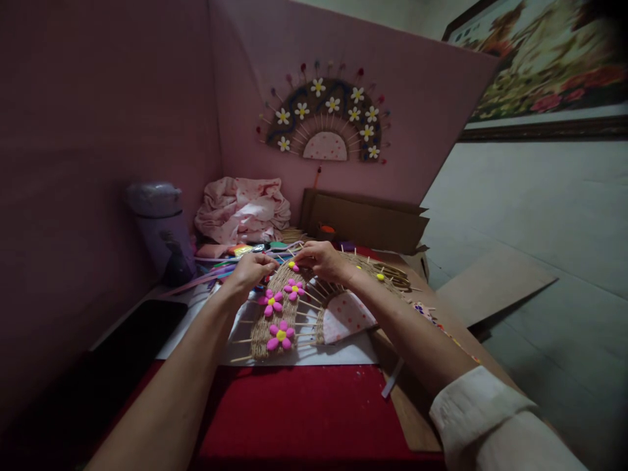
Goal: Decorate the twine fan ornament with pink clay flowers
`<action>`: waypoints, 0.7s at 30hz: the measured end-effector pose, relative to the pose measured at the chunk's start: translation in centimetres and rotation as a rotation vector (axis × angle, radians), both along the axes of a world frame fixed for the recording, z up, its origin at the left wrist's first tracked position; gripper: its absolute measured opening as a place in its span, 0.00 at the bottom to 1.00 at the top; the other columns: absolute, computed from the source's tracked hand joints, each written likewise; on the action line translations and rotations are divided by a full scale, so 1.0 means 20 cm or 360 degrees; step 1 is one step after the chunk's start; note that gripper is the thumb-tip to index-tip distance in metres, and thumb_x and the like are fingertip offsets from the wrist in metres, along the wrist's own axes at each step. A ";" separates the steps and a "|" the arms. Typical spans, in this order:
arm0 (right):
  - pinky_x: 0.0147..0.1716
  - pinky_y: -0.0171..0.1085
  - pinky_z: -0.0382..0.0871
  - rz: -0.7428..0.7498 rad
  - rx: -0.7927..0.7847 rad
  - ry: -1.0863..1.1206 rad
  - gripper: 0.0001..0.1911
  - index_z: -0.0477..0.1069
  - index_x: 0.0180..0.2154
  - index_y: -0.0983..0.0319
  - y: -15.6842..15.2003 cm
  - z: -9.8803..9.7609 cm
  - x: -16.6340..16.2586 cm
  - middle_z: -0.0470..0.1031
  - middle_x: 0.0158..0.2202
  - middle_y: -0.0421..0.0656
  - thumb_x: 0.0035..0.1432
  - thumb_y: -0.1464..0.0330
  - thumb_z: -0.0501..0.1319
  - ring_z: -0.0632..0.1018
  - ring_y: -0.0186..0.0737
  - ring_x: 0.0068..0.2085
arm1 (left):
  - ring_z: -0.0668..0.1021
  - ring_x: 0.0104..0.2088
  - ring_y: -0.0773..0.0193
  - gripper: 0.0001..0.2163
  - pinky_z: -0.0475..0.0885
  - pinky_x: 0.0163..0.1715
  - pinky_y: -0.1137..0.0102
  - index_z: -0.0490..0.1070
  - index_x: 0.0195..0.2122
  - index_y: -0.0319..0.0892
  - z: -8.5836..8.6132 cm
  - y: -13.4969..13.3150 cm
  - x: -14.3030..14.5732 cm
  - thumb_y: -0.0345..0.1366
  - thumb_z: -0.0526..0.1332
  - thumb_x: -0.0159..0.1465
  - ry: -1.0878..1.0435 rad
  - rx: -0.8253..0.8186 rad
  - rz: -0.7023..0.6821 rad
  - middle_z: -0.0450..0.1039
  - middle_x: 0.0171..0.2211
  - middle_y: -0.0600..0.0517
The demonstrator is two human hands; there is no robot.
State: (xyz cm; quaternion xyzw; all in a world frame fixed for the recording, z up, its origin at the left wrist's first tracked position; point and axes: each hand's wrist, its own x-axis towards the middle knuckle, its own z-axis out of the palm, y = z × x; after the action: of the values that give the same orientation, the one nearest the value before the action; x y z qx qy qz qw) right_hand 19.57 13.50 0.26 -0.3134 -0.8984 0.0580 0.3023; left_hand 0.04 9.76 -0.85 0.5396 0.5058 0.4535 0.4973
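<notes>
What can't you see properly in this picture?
Head view:
- Fingers of the left hand: curled under, hiding what they pinch.
- Woven fan: its top is covered by the right hand.
- Clutter by the pink cloth: too small and dim.
- Framed painting: cut off by the edge.

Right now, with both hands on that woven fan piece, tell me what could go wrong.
1. The right hand and left hand crowd the small yellow centre; a slip could shift it off its spot.
2. The left forearm lies close to the pink flowers on the woven fan and might brush them.
3. The thin sticks poking from the edge could snag or bend.
</notes>
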 end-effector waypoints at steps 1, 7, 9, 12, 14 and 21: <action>0.30 0.30 0.63 -0.0001 -0.0015 -0.0007 0.06 0.77 0.30 0.66 0.00 0.00 0.00 0.74 0.29 0.44 0.52 0.79 0.62 0.73 0.33 0.31 | 0.64 0.15 0.72 0.06 0.56 0.18 0.74 0.73 0.24 0.34 0.00 0.00 0.00 0.31 0.60 0.47 0.0002 -0.0009 -0.0006 0.63 0.14 0.57; 0.30 0.29 0.62 -0.0025 -0.0037 -0.0018 0.07 0.74 0.28 0.66 -0.01 0.01 0.00 0.73 0.29 0.42 0.50 0.81 0.61 0.72 0.32 0.31 | 0.63 0.14 0.73 0.05 0.56 0.18 0.74 0.73 0.24 0.34 0.02 -0.01 0.01 0.28 0.59 0.47 0.0003 -0.0032 -0.0023 0.64 0.14 0.56; 0.30 0.29 0.61 -0.0041 -0.0046 -0.0018 0.06 0.74 0.27 0.67 -0.01 0.02 0.00 0.73 0.28 0.42 0.50 0.82 0.62 0.72 0.32 0.30 | 0.63 0.14 0.73 0.05 0.56 0.18 0.74 0.73 0.23 0.34 0.02 -0.01 0.01 0.28 0.59 0.47 0.0006 -0.0032 -0.0016 0.65 0.14 0.56; 0.29 0.29 0.61 -0.0067 -0.0063 -0.0028 0.06 0.74 0.27 0.67 -0.02 0.03 0.00 0.73 0.28 0.42 0.49 0.82 0.62 0.71 0.32 0.30 | 0.64 0.15 0.73 0.05 0.56 0.18 0.75 0.73 0.23 0.34 0.02 -0.01 0.01 0.28 0.59 0.48 0.0012 -0.0036 -0.0016 0.65 0.14 0.56; 0.29 0.29 0.60 -0.0066 -0.0069 -0.0028 0.06 0.73 0.27 0.67 -0.02 0.03 0.00 0.73 0.28 0.42 0.49 0.82 0.62 0.71 0.32 0.30 | 0.63 0.14 0.73 0.05 0.56 0.18 0.75 0.73 0.23 0.33 0.02 -0.01 0.01 0.28 0.59 0.48 0.0016 -0.0038 -0.0019 0.65 0.14 0.56; 0.30 0.29 0.60 -0.0063 -0.0080 -0.0036 0.08 0.73 0.28 0.67 -0.03 0.03 -0.02 0.72 0.28 0.41 0.49 0.83 0.60 0.70 0.31 0.30 | 0.64 0.15 0.73 0.04 0.56 0.17 0.75 0.73 0.23 0.34 0.02 0.00 0.01 0.27 0.59 0.48 0.0011 -0.0048 -0.0008 0.66 0.15 0.55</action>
State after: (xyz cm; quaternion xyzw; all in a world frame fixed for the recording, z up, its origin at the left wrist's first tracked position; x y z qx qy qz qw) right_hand 19.21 12.89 0.78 -0.3393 -0.8936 0.0710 0.2851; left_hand 0.22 9.73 -0.50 0.5349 0.5130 0.4427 0.5047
